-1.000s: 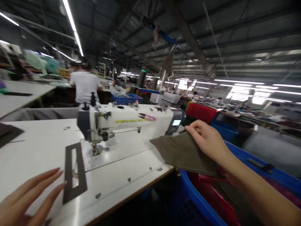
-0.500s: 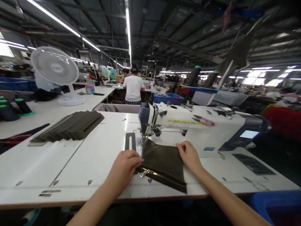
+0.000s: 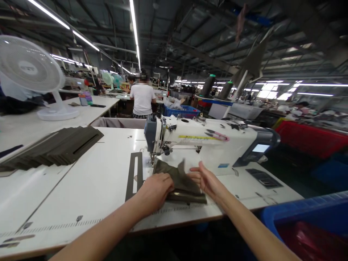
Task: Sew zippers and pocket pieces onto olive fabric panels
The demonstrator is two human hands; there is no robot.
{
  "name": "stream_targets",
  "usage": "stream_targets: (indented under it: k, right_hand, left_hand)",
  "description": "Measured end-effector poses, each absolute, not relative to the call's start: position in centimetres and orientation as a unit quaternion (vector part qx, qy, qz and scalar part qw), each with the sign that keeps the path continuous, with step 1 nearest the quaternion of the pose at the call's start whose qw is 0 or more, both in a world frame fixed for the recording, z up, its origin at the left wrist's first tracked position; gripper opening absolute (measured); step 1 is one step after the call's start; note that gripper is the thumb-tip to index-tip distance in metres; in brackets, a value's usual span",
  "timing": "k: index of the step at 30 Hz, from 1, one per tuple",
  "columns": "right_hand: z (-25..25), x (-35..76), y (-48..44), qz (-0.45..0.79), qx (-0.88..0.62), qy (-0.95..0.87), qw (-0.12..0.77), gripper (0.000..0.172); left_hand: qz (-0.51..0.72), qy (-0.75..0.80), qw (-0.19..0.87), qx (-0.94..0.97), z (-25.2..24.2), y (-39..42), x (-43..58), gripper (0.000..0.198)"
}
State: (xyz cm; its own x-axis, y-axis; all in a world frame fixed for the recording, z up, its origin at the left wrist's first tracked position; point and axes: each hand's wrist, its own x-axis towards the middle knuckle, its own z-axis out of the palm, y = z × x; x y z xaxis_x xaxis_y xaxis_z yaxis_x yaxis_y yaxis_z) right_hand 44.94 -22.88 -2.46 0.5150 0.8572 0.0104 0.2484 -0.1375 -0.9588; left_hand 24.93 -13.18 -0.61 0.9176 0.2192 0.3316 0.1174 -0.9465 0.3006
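An olive-green fabric piece lies on the white sewing table just in front of the needle of the white sewing machine. My left hand rests closed on the fabric's left part, pressing or gripping it. My right hand is at the fabric's right edge with fingers stretched, lifting a folded-up flap. A dark rectangular frame template lies flat just left of the fabric.
A stack of dark olive fabric pieces lies at the left. A white fan stands on the neighbouring table. A person in a white shirt works further back. Blue and red bins stand at my right. Pink snips lie on the machine.
The fabric piece went from the right-hand bin onto the table under the needle. It lay flat half a second ago; now its right part is folded up and my hands are closer together.
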Motion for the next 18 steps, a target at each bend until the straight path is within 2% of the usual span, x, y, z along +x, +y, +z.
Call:
stream_targets:
  k: [2, 4, 5, 8, 10, 11, 13, 18]
  right_hand:
    - [0.2, 45.1, -25.1, 0.397, -0.618, -0.401, 0.547, 0.078]
    - [3.5, 45.8, -27.4, 0.413, -0.565, -0.406, 0.588, 0.087]
    - [5.1, 46.2, -28.4, 0.395, -0.564, -0.409, 0.599, 0.086]
    - [7.6, 47.0, -29.2, 0.316, -0.62, -0.436, 0.571, 0.056]
    - [6.6, 47.0, -28.0, 0.294, -0.667, -0.45, 0.516, 0.036]
    - [5.3, 46.9, -26.9, 0.29, -0.69, -0.449, 0.487, 0.033]
    - [1.9, 46.7, -24.6, 0.279, -0.734, -0.426, 0.45, 0.036]
    - [-4.7, 47.1, -21.1, 0.185, -0.779, -0.399, 0.447, 0.032]
  left_hand:
    - [0.252, 0.126, 0.213, 0.935, 0.9, -13.9, 25.0, 0.017]
    - [0.325, 0.165, 0.287, 0.886, 2.6, -15.0, 25.3, 0.016]
    - [0.358, 0.184, 0.328, 0.855, 3.2, -15.5, 25.5, 0.016]
    - [0.403, 0.237, 0.463, 0.753, 3.5, -16.5, 26.5, 0.016]
    - [0.353, 0.301, 0.54, 0.703, 2.2, -16.3, 26.9, 0.014]
    - [0.311, 0.341, 0.564, 0.684, 1.2, -16.0, 27.0, 0.013]
    - [0.24, 0.408, 0.585, 0.659, -1.0, -15.2, 26.9, 0.012]
    - [0.179, 0.433, 0.582, 0.665, -3.7, -13.9, 25.2, 0.01]
